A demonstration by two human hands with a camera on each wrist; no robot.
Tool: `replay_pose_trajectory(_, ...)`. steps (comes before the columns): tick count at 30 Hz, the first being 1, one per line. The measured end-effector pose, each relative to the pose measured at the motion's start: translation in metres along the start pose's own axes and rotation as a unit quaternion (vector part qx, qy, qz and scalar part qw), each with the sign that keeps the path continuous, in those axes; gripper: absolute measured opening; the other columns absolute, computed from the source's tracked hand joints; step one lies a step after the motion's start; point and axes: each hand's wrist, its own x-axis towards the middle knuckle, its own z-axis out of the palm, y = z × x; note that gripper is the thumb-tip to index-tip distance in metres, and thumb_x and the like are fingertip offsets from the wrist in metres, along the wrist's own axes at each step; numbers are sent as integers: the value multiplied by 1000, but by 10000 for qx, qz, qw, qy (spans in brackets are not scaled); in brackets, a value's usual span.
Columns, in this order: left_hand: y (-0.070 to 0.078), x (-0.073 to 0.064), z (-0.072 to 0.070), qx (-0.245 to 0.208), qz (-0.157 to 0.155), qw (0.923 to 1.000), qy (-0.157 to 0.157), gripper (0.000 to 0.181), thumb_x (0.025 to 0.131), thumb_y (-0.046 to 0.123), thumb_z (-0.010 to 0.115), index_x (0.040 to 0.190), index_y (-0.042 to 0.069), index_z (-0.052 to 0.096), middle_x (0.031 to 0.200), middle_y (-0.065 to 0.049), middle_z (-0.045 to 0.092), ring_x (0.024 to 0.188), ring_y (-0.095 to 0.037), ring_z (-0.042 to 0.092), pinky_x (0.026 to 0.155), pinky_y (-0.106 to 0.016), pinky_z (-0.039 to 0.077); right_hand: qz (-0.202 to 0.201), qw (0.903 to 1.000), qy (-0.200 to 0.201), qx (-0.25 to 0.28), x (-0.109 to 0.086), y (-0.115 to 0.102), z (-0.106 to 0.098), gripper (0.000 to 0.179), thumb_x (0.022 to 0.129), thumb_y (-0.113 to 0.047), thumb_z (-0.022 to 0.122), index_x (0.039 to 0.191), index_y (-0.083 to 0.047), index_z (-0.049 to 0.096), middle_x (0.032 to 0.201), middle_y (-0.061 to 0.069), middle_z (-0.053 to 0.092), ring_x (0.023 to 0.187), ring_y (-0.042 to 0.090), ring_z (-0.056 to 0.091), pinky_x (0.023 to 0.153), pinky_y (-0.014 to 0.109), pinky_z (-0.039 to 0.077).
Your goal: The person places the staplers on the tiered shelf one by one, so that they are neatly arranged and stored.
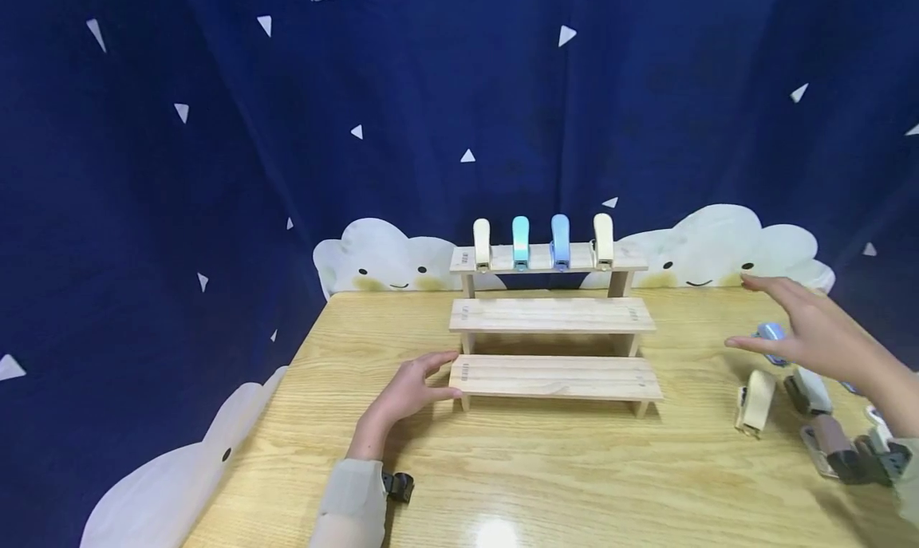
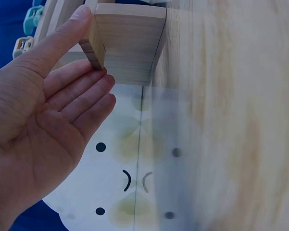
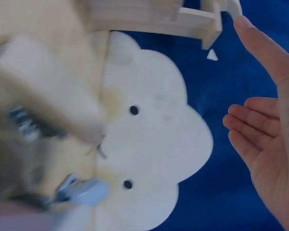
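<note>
At the left end of a three-step wooden display rack [image 1: 553, 317], my left hand [image 1: 411, 387] touches the lowest board, its fingertips right at the end. Seen from the left wrist, the thumb and relaxed fingers [image 2: 94, 108] lie around that board end [image 2: 94, 48]. My right hand [image 1: 811, 325] hovers over the table's right side with thumb and fingers spread and nothing between them. Below it lie a blue stapler [image 1: 771, 342], a cream stapler [image 1: 756, 400] and several others. Cream [image 1: 482, 243], turquoise [image 1: 520, 241], blue [image 1: 560, 241] and cream staplers stand in a row on the top step.
The light wooden table [image 1: 560, 476] extends in front of the rack. Behind it hangs a dark blue curtain [image 1: 431, 77] with white triangles and cloud shapes [image 1: 718, 245]. A pinkish-brown stapler [image 1: 829, 436] and a white one [image 1: 813, 390] crowd the right edge, partly under my right forearm.
</note>
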Motion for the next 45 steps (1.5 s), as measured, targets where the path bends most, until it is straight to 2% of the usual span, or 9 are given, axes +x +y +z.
replay_pose_trajectory(3, -1, -1, -1, -2, 3, 10000, 31, 71, 85, 33, 76, 146, 12, 47, 153, -10, 44, 139, -41, 42, 115, -52, 41, 2, 9999, -24, 115, -17, 6, 7, 97, 63, -33, 90, 138, 8, 44, 132, 34, 50, 118, 55, 45, 94, 69, 37)
replay_pose_trajectory(9, -2, -1, -1, -25, -9, 10000, 38, 71, 85, 34, 76, 146, 12, 47, 153, -9, 44, 140, -40, 42, 115, -52, 41, 136, 9990, -323, -274, -45, 11, 21, 98, 66, -40, 88, 138, 9, 44, 128, 33, 51, 110, 52, 49, 74, 64, 47)
replay_pose_trajectory(15, -2, -2, 0, -39, -39, 10000, 60, 70, 85, 33, 76, 146, 12, 47, 153, -10, 44, 140, -41, 42, 115, -52, 41, 278, 9975, -542, -347, -61, 14, 32, 97, 63, -44, 89, 129, 14, 49, 123, 38, 53, 108, 56, 49, 82, 66, 45)
replay_pose_trajectory(22, -3, -2, 0, -4, -30, 10000, 86, 71, 85, 34, 76, 146, 13, 47, 153, -9, 45, 140, -40, 42, 115, -52, 40, 279, 9922, -964, -734, -71, 16, 43, 102, 60, -55, 87, 123, 17, 51, 118, 42, 55, 105, 58, 52, 82, 67, 48)
replay_pose_trajectory(25, -3, -1, 0, -12, 1, 10000, 81, 71, 85, 33, 76, 146, 12, 47, 153, -10, 45, 140, -40, 42, 116, -52, 40, 64, 9933, -788, -841, -75, 18, 46, 101, 56, -57, 88, 118, 15, 54, 113, 39, 58, 100, 55, 56, 79, 65, 50)
replay_pose_trajectory(29, -2, -1, -1, -34, 7, 9999, 102, 70, 85, 31, 76, 146, 12, 47, 153, -9, 44, 140, -39, 41, 117, -51, 39, -427, 9939, -239, -984, -78, 20, 50, 99, 48, -55, 91, 112, 12, 57, 105, 34, 62, 93, 50, 59, 74, 61, 51)
replay_pose_trajectory(32, -1, 0, -1, -50, -35, 9999, 118, 70, 85, 32, 77, 145, 14, 48, 153, -9, 45, 141, -38, 41, 117, -51, 38, -601, 9924, -19, -1078, -79, 22, 52, 99, 45, -55, 91, 110, 12, 58, 102, 32, 62, 91, 48, 60, 73, 61, 52)
replay_pose_trajectory(37, 0, 0, -1, -58, -65, 9999, 102, 69, 85, 31, 77, 145, 14, 48, 153, -9, 45, 140, -39, 42, 116, -51, 39, -536, 9930, -1, -1049, -80, 23, 55, 98, 44, -52, 93, 110, 12, 57, 101, 32, 62, 90, 48, 60, 73, 62, 52)
replay_pose_trajectory(45, -1, 1, 0, -15, -30, 10000, 30, 69, 85, 30, 76, 146, 13, 47, 153, -10, 44, 140, -39, 41, 116, -51, 40, -58, 9981, -124, -601, -77, 18, 52, 99, 52, -47, 93, 120, 12, 52, 110, 36, 59, 96, 51, 56, 74, 63, 50)
